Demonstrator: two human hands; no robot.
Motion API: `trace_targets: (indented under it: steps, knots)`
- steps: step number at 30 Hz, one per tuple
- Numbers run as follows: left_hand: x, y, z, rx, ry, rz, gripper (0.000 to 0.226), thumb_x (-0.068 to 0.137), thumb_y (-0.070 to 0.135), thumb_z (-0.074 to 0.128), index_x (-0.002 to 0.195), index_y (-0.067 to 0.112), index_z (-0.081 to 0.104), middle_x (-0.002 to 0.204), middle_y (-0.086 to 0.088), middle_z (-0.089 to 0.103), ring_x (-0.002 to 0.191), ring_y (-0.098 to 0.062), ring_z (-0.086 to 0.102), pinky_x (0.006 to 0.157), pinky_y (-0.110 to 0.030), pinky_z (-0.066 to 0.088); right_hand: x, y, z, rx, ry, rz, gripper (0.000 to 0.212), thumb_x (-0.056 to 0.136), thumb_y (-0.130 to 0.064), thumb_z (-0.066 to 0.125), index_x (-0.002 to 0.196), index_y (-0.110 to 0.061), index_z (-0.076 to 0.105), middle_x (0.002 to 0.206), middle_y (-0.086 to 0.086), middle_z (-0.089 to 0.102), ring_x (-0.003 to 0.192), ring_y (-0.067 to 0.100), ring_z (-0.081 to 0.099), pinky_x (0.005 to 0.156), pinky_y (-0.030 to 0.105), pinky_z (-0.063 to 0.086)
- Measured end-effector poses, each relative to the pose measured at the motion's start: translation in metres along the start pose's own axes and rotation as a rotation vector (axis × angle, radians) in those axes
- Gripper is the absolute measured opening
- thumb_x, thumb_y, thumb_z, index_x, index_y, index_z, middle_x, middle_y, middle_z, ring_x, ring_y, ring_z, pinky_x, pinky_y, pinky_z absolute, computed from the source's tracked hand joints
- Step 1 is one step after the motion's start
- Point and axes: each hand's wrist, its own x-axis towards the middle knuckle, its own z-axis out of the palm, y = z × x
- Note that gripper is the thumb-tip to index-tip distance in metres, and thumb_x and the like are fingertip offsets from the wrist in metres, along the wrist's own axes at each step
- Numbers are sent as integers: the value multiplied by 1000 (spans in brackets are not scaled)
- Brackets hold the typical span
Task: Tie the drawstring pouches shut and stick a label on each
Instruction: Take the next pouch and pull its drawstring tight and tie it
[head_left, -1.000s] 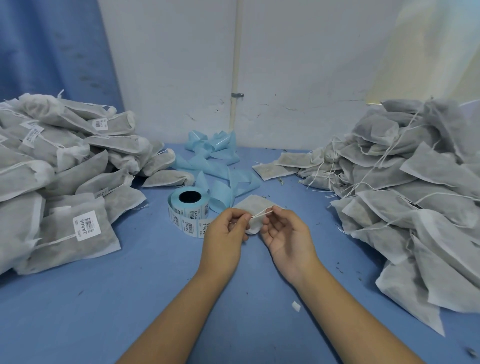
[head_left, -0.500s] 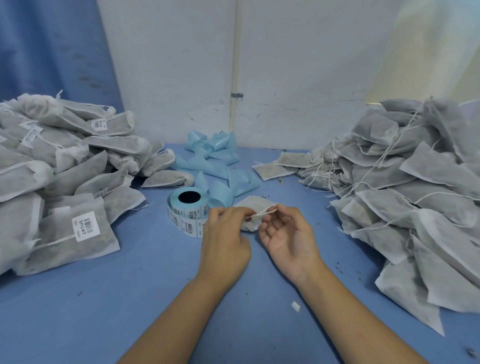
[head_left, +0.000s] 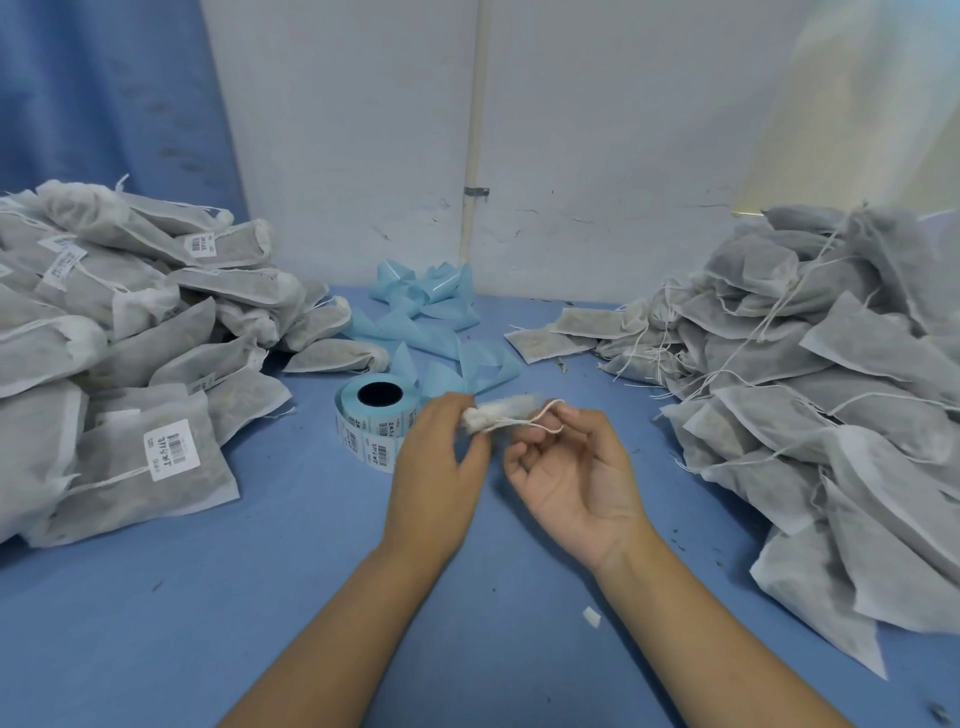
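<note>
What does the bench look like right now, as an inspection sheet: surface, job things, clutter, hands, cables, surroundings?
Surface: blue table, dark specks scattered on it.
Job's things: pouch between the hands, neck gathered, no label seen on it; drawstring looped out to the right; label roll beside the left hand; left pile, labels on several; right pile, no labels seen, strings loose.
Clutter: blue backing strip heaped at the back; white scrap near the right forearm.
Grippers: left hand pinches the pouch's neck; right hand holds the drawstring.
Cables: nothing seen.
Surroundings: white wall with a pipe; blue curtain at left.
</note>
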Motion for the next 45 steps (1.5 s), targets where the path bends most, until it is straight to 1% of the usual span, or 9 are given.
trace_targets:
  steps: [4, 10, 14, 18, 25, 29, 34, 41, 45]
  knots:
    - [4, 13, -4, -231, 209, -85, 27, 95, 11, 50, 89, 37, 45, 73, 31, 56, 62, 8, 53, 54, -4, 38, 2, 3, -2, -145, 150, -58, 3, 67, -12, 64, 67, -14, 62, 69, -1, 60, 61, 11, 60, 59, 19, 51]
    - [12, 11, -7, -340, 246, -187, 38, 92, -4, 42, 94, 31, 55, 78, 32, 59, 72, 12, 53, 62, -4, 39, 6, 11, -9, -560, 356, -228, 18, 81, -7, 66, 68, -19, 65, 67, -7, 67, 59, 4, 61, 53, 15, 47]
    - [14, 11, -8, -425, 175, -243, 38, 92, -4, 42, 92, 29, 62, 81, 25, 64, 80, 3, 57, 70, -9, 44, 6, 11, -11, -510, 338, -158, 16, 83, -7, 67, 72, -18, 65, 74, -3, 70, 69, 9, 66, 62, 20, 54]
    - [14, 12, -7, -623, 102, -380, 38, 87, -2, 41, 95, 23, 68, 90, 11, 70, 93, -13, 64, 87, -37, 50, 8, 11, -13, -441, 370, -142, 12, 84, -5, 66, 76, -13, 62, 72, 0, 69, 72, 14, 66, 63, 25, 56]
    - [7, 14, 0, -410, 46, -315, 45, 82, 17, 71, 118, 28, 46, 112, 9, 58, 104, -11, 59, 88, -32, 52, 6, 16, -10, -383, 369, -160, 13, 85, -1, 64, 76, -10, 61, 69, 2, 68, 69, 14, 66, 64, 24, 57]
    - [11, 16, 0, -467, 110, -369, 39, 85, 14, 69, 112, 31, 48, 106, 14, 54, 103, -15, 60, 88, -52, 52, 5, 19, -6, -378, 346, -161, 13, 85, 0, 63, 75, -9, 61, 69, 3, 68, 68, 14, 66, 61, 24, 56]
    - [16, 13, -2, -584, 225, -456, 49, 80, 11, 73, 113, 36, 46, 114, 11, 50, 86, 14, 56, 79, -17, 51, 5, 24, 0, -372, 304, -166, 15, 84, 2, 64, 74, -9, 63, 73, 5, 69, 72, 16, 66, 64, 23, 57]
    - [23, 12, -4, -832, 272, -601, 47, 78, 4, 73, 118, 9, 49, 113, -12, 63, 107, -28, 63, 97, -49, 49, 6, 29, 4, -373, 278, -163, 6, 85, -1, 64, 80, -4, 63, 85, 13, 69, 78, 18, 67, 72, 27, 58]
    - [20, 13, -2, -764, 293, -517, 27, 80, 4, 71, 98, 16, 54, 95, -2, 65, 87, -15, 66, 81, -33, 56, 6, 33, 7, -364, 292, -133, 3, 87, -2, 63, 85, -2, 66, 88, 11, 72, 82, 18, 68, 79, 29, 58]
